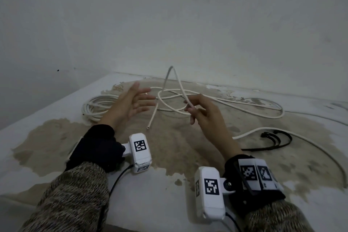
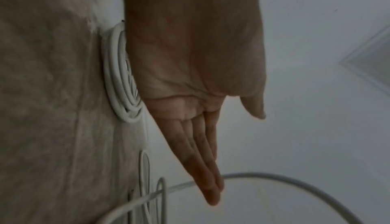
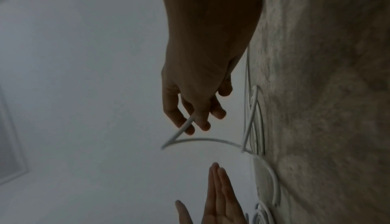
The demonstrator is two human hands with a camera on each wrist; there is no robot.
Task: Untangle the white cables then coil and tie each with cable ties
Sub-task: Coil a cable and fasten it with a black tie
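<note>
A loose white cable (image 1: 222, 100) lies in tangled loops on the worn table (image 1: 169, 147). My right hand (image 1: 199, 111) pinches a raised stretch of it (image 3: 185, 125), which peaks in a sharp bend (image 1: 171, 67) and drops to a free cut end (image 1: 148, 127). My left hand (image 1: 137, 100) hovers beside that stretch with straight, spread fingers (image 2: 209, 177) and holds nothing. A coiled white cable (image 1: 98, 106) lies behind the left hand, also in the left wrist view (image 2: 122, 84).
Black cable ties (image 1: 273, 140) lie on the table to the right of my right wrist. A grey wall (image 1: 188, 24) rises just behind the cables. The loose cable sweeps far out to the right (image 1: 320, 149).
</note>
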